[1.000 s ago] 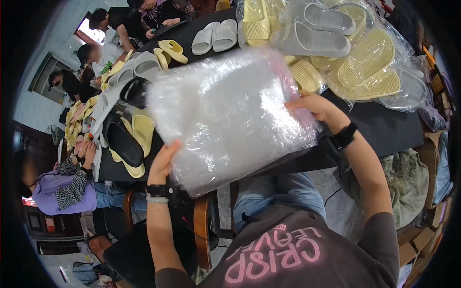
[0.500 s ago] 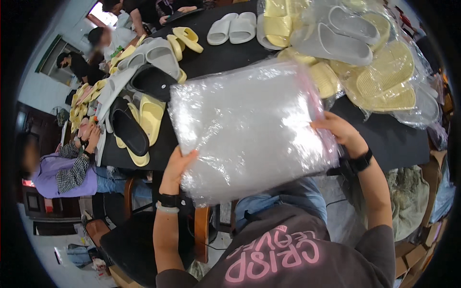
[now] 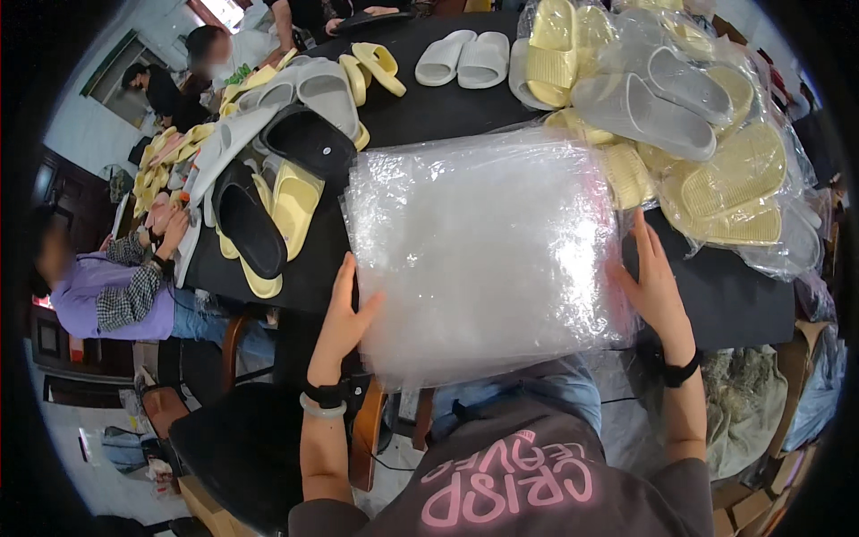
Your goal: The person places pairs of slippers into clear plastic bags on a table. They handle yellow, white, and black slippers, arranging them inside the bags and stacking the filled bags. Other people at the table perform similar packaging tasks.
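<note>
A thick stack of clear plastic bags (image 3: 483, 259) lies on the black table before me, its near edge reaching out over my lap. Along the stack's left edge stands my left hand (image 3: 343, 313), fingers stretched out and thumb apart over the plastic. My right hand (image 3: 655, 286) is at the opposite edge, fingers spread, the thumb touching or close to the pinkish rim. Neither hand is closed around the bags. Just left of the stack are a black slipper (image 3: 309, 143) and a yellow slipper (image 3: 296, 201).
Bagged grey and yellow slippers (image 3: 725, 183) are heaped at the right on the black table (image 3: 716, 291). A grey pair (image 3: 463, 60) stands at the far side. Loose slippers (image 3: 246, 219) crowd the left. A person in purple (image 3: 116, 300) and other people work around the table.
The stack has come down flatter onto the table and its sheets look more even. My hands have gone from gripping its edges to stretched fingers beside them.
</note>
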A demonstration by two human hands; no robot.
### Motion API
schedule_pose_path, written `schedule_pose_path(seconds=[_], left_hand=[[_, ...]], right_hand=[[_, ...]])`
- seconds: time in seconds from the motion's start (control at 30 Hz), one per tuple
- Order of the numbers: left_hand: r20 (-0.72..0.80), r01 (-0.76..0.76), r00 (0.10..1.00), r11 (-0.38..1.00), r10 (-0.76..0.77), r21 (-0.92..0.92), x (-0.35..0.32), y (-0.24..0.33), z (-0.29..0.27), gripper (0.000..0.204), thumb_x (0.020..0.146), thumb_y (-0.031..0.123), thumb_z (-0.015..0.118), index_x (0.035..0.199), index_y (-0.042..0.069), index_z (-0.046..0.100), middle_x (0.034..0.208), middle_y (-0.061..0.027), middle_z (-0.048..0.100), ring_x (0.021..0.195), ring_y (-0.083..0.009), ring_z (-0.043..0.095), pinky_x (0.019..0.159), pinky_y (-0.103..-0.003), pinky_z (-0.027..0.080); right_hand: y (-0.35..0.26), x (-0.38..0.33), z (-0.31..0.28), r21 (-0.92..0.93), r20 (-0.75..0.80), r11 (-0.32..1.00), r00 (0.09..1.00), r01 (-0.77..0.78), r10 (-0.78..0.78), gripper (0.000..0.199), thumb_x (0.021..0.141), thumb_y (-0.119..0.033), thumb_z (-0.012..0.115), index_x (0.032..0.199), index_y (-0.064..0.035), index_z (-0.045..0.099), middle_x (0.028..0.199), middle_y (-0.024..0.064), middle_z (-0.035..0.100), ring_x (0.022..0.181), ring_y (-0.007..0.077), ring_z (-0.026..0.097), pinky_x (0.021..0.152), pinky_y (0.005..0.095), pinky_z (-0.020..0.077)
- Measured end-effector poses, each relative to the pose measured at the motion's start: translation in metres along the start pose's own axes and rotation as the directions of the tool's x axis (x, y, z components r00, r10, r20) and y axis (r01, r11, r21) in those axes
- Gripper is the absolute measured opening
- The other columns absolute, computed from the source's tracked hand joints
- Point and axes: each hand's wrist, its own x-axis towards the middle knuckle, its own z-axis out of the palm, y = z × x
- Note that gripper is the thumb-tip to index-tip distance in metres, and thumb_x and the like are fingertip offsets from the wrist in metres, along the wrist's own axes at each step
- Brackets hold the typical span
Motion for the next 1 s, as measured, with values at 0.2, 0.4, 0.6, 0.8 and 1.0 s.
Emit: schedule_pose_path(seconds=[0.2,0.4,0.6,0.8,1.0], left_hand=[[-0.082,-0.149,0.979,0.933,0.185,0.327,-0.015,0.012,0.021,0.083,0.091,0.017,0.063,0.155,-0.003,0.013,0.162,-0.0231,0.011,0.15,-0.038,0.013,0.12,-0.046,0.015],[0.099,-0.217,0.975,0.741,0.201,0.636,-0.017,0.001,0.029,0.069,0.094,0.027,0.049,0.152,-0.002,0.026,0.16,-0.0208,0.023,0.149,-0.0338,0.021,0.119,-0.053,0.015],[0.085,-0.214,0.975,0.762,0.206,0.612,-0.013,-0.019,0.04,0.067,0.094,0.029,0.049,0.151,0.0,0.03,0.16,-0.0169,0.026,0.148,-0.0307,0.023,0.119,-0.053,0.015],[0.168,-0.309,0.95,0.74,0.261,0.597,0.0,0.011,-0.013,0.068,0.091,0.025,0.06,0.151,0.006,0.033,0.158,-0.0161,0.03,0.147,-0.0311,0.028,0.119,-0.051,0.016],[0.27,-0.547,0.814,0.525,0.514,0.652,0.071,0.054,-0.017,0.064,0.095,0.036,0.057,0.149,0.007,0.038,0.155,-0.0177,0.034,0.141,-0.0346,0.035,0.116,-0.052,0.024]], right_hand=[[-0.05,-0.011,0.034,-0.311,0.173,0.88,0.932,0.36,-0.32,0.077,0.084,-0.028,0.071,0.15,-0.0091,0.036,0.151,0.0201,0.037,0.14,0.039,0.035,0.11,0.0563,0.0319],[-0.039,-0.006,0.078,-0.402,0.228,0.856,0.941,0.325,-0.251,0.067,0.095,-0.056,0.046,0.15,-0.0189,0.04,0.156,0.0195,0.031,0.146,0.0399,0.023,0.111,0.067,0.0168],[-0.038,-0.007,0.087,-0.394,0.214,0.859,0.941,0.327,-0.261,0.069,0.093,-0.056,0.05,0.148,-0.0165,0.043,0.156,0.0199,0.031,0.146,0.039,0.024,0.111,0.0665,0.0166],[-0.043,-0.001,0.074,-0.432,0.256,0.831,0.931,0.35,-0.259,0.072,0.09,-0.059,0.054,0.149,-0.0176,0.041,0.155,0.0195,0.032,0.146,0.0393,0.025,0.11,0.067,0.0211],[-0.054,0.001,0.068,-0.416,0.252,0.863,0.948,0.286,-0.193,0.086,0.083,-0.066,0.06,0.15,-0.0165,0.039,0.155,0.0231,0.031,0.146,0.0419,0.023,0.112,0.0648,0.0205]])
